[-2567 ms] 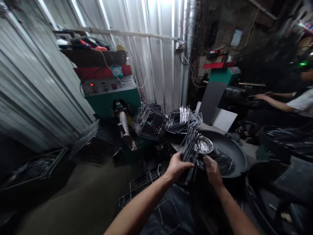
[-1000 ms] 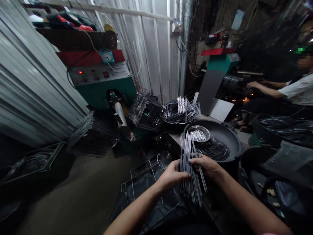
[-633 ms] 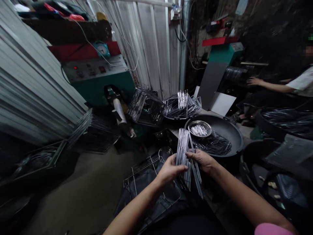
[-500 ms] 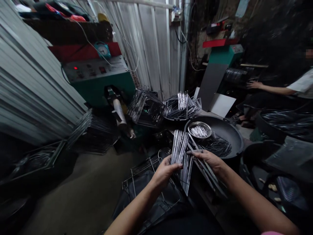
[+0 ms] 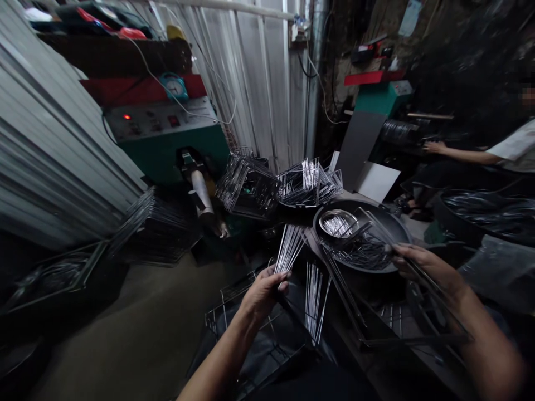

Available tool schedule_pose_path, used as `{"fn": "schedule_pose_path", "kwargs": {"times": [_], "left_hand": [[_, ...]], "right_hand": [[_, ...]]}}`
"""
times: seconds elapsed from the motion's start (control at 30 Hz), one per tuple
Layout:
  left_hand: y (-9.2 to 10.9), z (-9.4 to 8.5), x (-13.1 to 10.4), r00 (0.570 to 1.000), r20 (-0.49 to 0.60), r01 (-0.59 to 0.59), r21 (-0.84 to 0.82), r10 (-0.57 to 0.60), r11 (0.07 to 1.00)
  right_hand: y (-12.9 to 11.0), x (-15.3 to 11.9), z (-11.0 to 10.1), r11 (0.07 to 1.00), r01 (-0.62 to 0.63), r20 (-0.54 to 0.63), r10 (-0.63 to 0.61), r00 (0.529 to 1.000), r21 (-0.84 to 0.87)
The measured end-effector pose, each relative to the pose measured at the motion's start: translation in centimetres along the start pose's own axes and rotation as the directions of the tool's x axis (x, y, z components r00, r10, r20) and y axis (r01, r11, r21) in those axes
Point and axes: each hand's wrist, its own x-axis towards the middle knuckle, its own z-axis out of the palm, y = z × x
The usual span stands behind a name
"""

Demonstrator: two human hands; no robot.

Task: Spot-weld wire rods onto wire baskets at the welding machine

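Observation:
My left hand [image 5: 264, 287] is closed around a fanned bundle of thin metal rods [image 5: 290, 246], their far ends pointing up and away. My right hand [image 5: 430, 268], farther right and a bit blurred, grips a rectangular wire frame [image 5: 416, 340] by one side. That frame slants over the wide black pan [image 5: 403, 223]. More loose rods [image 5: 312, 301] lie on dark cloth between my hands. Under my left forearm rests a wire rack [image 5: 223, 303]. Inside the pan are a shiny metal bowl [image 5: 322, 223] of short rods and a heap of dark wire pieces [image 5: 363, 252].
Stacked wire frames [image 5: 307, 181] stand beyond the pan, with more frames [image 5: 251, 186] left of them. A green machine [image 5: 171, 147] with a lit red lamp is at the left. A co-worker's arm [image 5: 468, 153] reaches toward another machine [image 5: 368, 128] at the right.
My right hand has moved right and lifted, swinging the wire frame away from the rods. My left hand, still holding its bundle, has shifted slightly left and down.

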Motion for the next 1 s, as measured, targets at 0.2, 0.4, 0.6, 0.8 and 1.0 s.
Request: {"fn": "schedule_pose_path", "kwargs": {"times": [0.2, 0.4, 0.6, 0.8, 1.0], "left_hand": [[-1.3, 1.8, -0.2, 0.996, -0.078, -0.047, 0.021, 0.048, 0.999], [-4.2, 3.9, -1.7, 0.996, 0.084, -0.023, 0.243, 0.003, 0.970], [-4.9, 3.9, -3.6, 0.986, 0.114, 0.055, 0.481, -0.124, 0.875], [-3.3, 5.9, -3.8, 0.938, 0.316, -0.093, 0.625, -0.143, 0.775], [2.0, 5.4, -4.6, 0.927, 0.373, -0.314, 0.838, -0.048, 0.446]], "right_hand": [[-0.8, 0.9, 3.7, 0.979, -0.147, 0.089, 0.135, 0.987, 0.140], [1.8, 0.3, 11.6, 0.948, -0.305, 0.286, 0.269, 0.920, 0.089], [3.1, -1.4, 13.8, 0.928, -0.344, 0.468, 0.243, 0.850, 0.142], [2.5, -2.7, 12.3, 0.920, -0.317, 0.456, 0.186, 0.870, 0.229], [-1.5, -2.6, 7.5, 0.942, -0.195, 0.189, 0.147, 0.971, 0.272]]}}
